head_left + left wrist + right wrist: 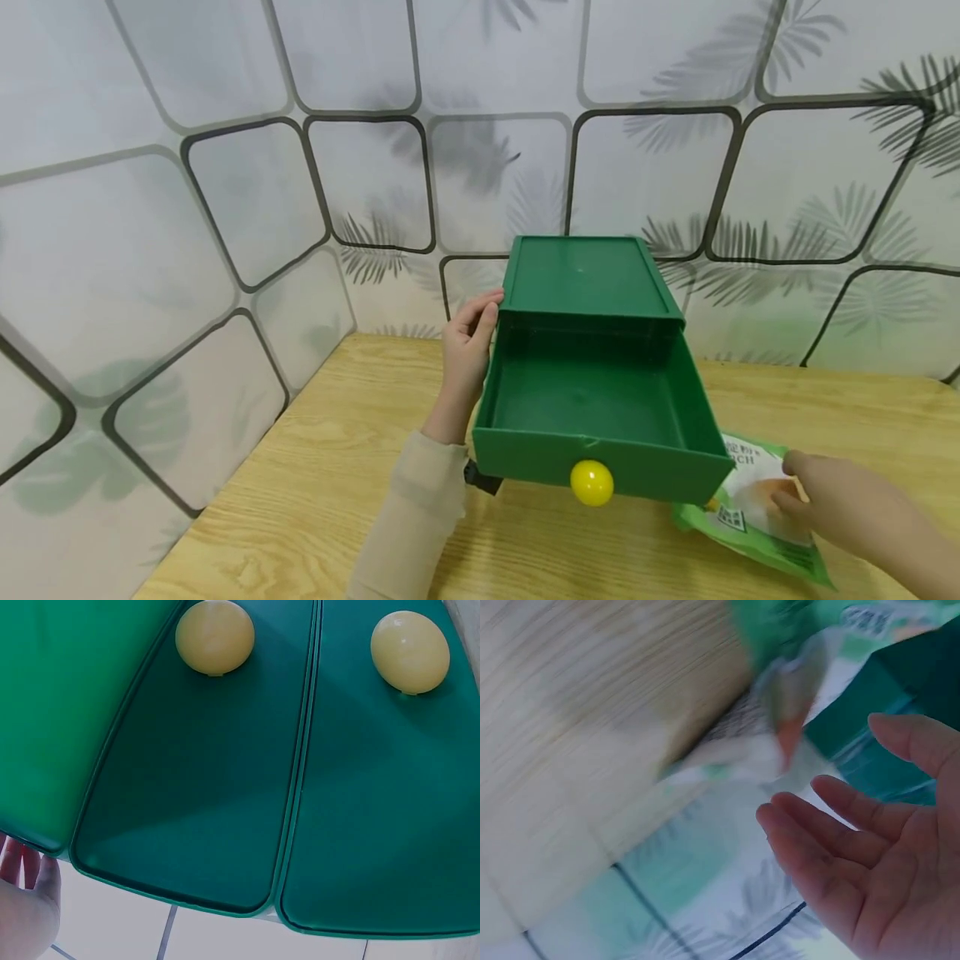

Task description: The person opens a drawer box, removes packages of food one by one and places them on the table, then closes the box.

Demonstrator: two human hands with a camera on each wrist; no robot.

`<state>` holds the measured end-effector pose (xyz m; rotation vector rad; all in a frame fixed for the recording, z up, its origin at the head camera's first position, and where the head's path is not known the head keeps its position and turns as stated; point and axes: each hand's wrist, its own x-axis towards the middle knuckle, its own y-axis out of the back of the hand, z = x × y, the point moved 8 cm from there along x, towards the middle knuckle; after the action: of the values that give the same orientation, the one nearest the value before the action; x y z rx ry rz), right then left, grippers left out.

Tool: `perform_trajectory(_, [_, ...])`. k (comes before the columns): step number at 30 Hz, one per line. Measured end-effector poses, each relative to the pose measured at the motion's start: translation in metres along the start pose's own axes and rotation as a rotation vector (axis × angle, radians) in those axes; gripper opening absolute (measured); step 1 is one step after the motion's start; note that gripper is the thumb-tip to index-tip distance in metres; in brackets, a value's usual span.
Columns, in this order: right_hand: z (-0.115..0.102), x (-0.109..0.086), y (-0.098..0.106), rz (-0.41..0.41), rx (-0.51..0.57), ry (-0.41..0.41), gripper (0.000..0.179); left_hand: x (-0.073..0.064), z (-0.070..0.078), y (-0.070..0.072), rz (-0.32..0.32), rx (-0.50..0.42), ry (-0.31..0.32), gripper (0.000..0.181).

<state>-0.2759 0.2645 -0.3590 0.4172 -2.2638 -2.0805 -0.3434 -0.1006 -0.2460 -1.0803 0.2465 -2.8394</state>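
A green drawer cabinet [581, 275] stands with its top drawer [585, 400] pulled out; the drawer is empty and has a yellow round knob [592, 482]. My left hand [469, 350] touches the cabinet's left side, fingers fairly straight, the fingertips partly hidden by it. In the left wrist view, my left hand [26, 907] is at the cabinet's edge. My right hand [847, 500] is over a green and white packet [757, 500] lying right of the drawer, partly hidden beneath it. The right wrist view shows the right hand [877, 855] spread, its fingers apart from the packet [742, 735].
Two lower drawer fronts [187, 780] with yellow knobs [215, 637] are pushed in below the open one. A wood-grain table [322, 467] carries everything. Behind and to the left rises a patterned wall covering [495, 175].
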Motion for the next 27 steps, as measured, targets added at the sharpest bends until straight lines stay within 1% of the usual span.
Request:
perform_trajectory(2, [-0.015,-0.003,0.004,0.076,-0.062,0.048,0.027,0.0,0.001,0.0,0.001,-0.004,-0.002,0.026])
perform_trajectory(3, [-0.023,-0.004,0.005,0.104,-0.084,0.075,0.031,0.0,0.002,0.0,0.001,-0.003,-0.003,0.026])
perform_trajectory(5, [-0.036,-0.006,0.004,0.13,-0.087,0.12,0.038,0.0,0.002,0.001,0.001,-0.002,0.001,0.026])
perform_trajectory(6, [-0.041,-0.006,0.002,0.129,-0.086,0.133,0.042,0.0,0.001,0.001,0.003,-0.003,0.004,0.026])
perform_trajectory(8, [-0.048,-0.005,-0.003,0.107,-0.06,0.155,0.049,0.0,0.001,0.001,0.004,-0.002,0.008,0.026])
perform_trajectory(10, [-0.052,-0.002,-0.01,0.057,-0.03,0.146,0.053,0.0,0.001,0.001,0.005,-0.001,0.01,0.027])
perform_trajectory(14, [-0.053,0.002,-0.02,-0.007,0.0,0.118,0.058,0.0,0.002,0.001,0.006,0.006,0.003,0.026])
perform_trajectory(19, [-0.053,0.004,-0.028,-0.052,0.02,0.104,0.05,0.001,0.003,0.002,0.0,0.01,-0.002,0.026])
perform_trajectory(22, [-0.056,0.004,-0.03,-0.045,0.006,0.131,0.042,0.001,0.003,0.002,-0.008,0.008,-0.01,0.027])
perform_trajectory(27, [-0.064,0.003,-0.031,-0.001,-0.021,0.18,0.033,0.002,0.002,0.002,-0.015,0.003,-0.011,0.027])
